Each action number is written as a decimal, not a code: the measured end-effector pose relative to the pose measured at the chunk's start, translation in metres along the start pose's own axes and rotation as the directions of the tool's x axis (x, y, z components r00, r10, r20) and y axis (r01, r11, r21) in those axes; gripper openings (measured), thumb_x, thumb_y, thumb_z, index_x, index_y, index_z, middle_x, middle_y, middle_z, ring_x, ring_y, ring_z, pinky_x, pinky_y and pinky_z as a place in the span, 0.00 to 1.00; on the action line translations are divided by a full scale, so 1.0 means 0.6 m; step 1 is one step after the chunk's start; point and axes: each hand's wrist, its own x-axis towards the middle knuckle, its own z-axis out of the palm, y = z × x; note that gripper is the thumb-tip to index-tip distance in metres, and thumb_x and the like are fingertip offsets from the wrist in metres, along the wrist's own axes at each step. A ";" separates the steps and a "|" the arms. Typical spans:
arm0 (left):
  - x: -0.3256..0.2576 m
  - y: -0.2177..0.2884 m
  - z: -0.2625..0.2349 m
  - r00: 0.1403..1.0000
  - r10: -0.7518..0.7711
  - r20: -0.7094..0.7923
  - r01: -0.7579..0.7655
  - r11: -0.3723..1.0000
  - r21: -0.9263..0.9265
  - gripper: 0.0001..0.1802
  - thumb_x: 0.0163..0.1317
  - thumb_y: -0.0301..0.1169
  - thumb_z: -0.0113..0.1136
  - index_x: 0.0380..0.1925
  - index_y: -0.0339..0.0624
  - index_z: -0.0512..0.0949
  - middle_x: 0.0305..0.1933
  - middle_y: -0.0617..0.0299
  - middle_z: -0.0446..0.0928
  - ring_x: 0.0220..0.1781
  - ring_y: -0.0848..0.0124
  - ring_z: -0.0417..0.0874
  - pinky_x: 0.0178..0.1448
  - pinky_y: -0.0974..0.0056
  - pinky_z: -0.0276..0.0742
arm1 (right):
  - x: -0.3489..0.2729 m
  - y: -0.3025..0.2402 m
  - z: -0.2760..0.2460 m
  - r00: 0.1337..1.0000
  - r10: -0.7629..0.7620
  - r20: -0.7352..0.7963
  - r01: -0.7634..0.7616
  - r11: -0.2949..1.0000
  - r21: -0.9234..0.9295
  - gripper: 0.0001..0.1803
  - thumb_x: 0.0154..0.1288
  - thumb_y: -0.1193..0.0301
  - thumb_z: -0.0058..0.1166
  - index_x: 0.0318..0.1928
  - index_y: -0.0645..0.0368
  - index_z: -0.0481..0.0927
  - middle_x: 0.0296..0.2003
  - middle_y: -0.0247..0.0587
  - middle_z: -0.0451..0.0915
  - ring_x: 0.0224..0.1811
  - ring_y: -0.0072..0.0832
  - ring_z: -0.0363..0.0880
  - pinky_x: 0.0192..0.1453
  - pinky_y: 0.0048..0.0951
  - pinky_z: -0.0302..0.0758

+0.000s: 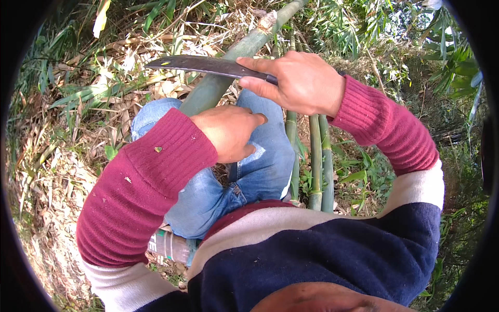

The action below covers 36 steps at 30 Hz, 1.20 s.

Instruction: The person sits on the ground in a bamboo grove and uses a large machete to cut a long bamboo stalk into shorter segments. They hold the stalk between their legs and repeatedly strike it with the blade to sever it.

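Observation:
My right hand (pixel 304 83) is closed round the dark handle of a machete (pixel 202 66). Its curved dark blade points left and lies across a thick green bamboo pole (pixel 244 46), with my thumb and forefinger along the blade's base. My left hand (pixel 231 132) is over the near part of that pole and my bent knee, fingers loosely curled, thumb and forefinger apart with nothing visible between them. The other left fingers are out of sight. The pole's near end disappears under my left hand and sleeve.
Thinner green bamboo stems (pixel 316 161) lie beside my right leg. Dry leaves and husks (pixel 57 192) cover the ground on the left. Green foliage (pixel 462 67) hangs at the right. A grey cylindrical thing (pixel 171 246) shows below my left leg.

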 end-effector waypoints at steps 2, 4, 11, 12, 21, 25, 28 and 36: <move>0.002 0.003 0.010 0.993 0.089 -0.080 -0.090 0.996 -0.015 0.32 0.67 0.37 0.66 0.69 0.37 0.71 0.58 0.42 0.79 0.63 0.46 0.79 0.70 0.49 0.74 | 0.002 0.081 0.015 0.972 0.234 -0.015 -0.234 0.972 -0.001 0.34 0.80 0.41 0.41 0.67 0.54 0.80 0.25 0.55 0.85 0.30 0.51 0.87 0.39 0.51 0.84; 0.013 0.007 0.012 0.991 0.125 -0.054 -0.126 0.992 -0.027 0.33 0.67 0.37 0.66 0.69 0.37 0.70 0.58 0.41 0.79 0.63 0.46 0.79 0.70 0.49 0.74 | -0.012 0.136 0.042 0.952 0.290 -0.092 -0.303 0.935 -0.183 0.36 0.80 0.40 0.40 0.68 0.55 0.78 0.24 0.54 0.84 0.30 0.50 0.87 0.38 0.51 0.84; -0.002 0.002 0.000 0.993 0.110 -0.041 -0.113 0.990 -0.090 0.33 0.69 0.39 0.65 0.70 0.38 0.70 0.63 0.41 0.77 0.66 0.44 0.78 0.71 0.47 0.73 | -0.048 0.029 0.079 0.993 -0.008 -0.115 0.023 0.991 0.129 0.36 0.78 0.40 0.45 0.78 0.42 0.67 0.33 0.50 0.83 0.30 0.50 0.86 0.32 0.50 0.82; -0.003 0.005 -0.004 0.993 0.115 -0.032 -0.118 0.987 -0.111 0.33 0.69 0.39 0.64 0.70 0.39 0.70 0.64 0.41 0.77 0.66 0.44 0.78 0.72 0.47 0.73 | -0.055 0.018 0.084 0.991 -0.028 -0.133 0.039 0.996 0.083 0.36 0.77 0.39 0.45 0.79 0.37 0.66 0.35 0.49 0.83 0.32 0.49 0.87 0.32 0.49 0.81; 0.000 0.029 -0.027 0.998 0.042 0.046 -0.036 0.992 -0.120 0.36 0.69 0.37 0.66 0.74 0.42 0.67 0.63 0.40 0.77 0.66 0.46 0.78 0.72 0.50 0.71 | -0.044 0.080 0.165 0.889 0.108 -0.444 -0.001 0.972 0.235 0.33 0.75 0.40 0.50 0.74 0.36 0.75 0.28 0.43 0.75 0.28 0.41 0.81 0.30 0.43 0.77; 0.005 0.044 -0.038 0.997 0.037 0.069 -0.027 0.989 -0.146 0.37 0.67 0.36 0.68 0.75 0.42 0.66 0.62 0.42 0.77 0.65 0.47 0.78 0.72 0.51 0.72 | -0.046 0.186 0.224 0.823 0.262 -0.505 -0.146 0.955 0.259 0.31 0.74 0.39 0.52 0.72 0.32 0.76 0.26 0.40 0.74 0.29 0.40 0.82 0.28 0.41 0.77; 0.015 0.037 -0.027 0.997 0.069 0.047 -0.062 0.989 -0.132 0.37 0.67 0.36 0.68 0.74 0.41 0.67 0.64 0.43 0.77 0.66 0.47 0.77 0.72 0.51 0.72 | -0.040 0.201 0.236 0.815 0.303 -0.494 -0.176 0.942 0.287 0.31 0.74 0.37 0.50 0.71 0.31 0.78 0.26 0.39 0.75 0.28 0.38 0.82 0.26 0.41 0.77; 0.017 0.042 -0.033 0.994 0.073 0.081 -0.066 0.994 -0.082 0.38 0.64 0.34 0.71 0.72 0.38 0.68 0.68 0.45 0.76 0.67 0.46 0.78 0.73 0.50 0.73 | -0.025 0.240 0.269 0.699 0.297 -0.651 -0.134 0.948 0.289 0.31 0.74 0.38 0.50 0.71 0.32 0.77 0.23 0.36 0.72 0.25 0.34 0.78 0.27 0.38 0.76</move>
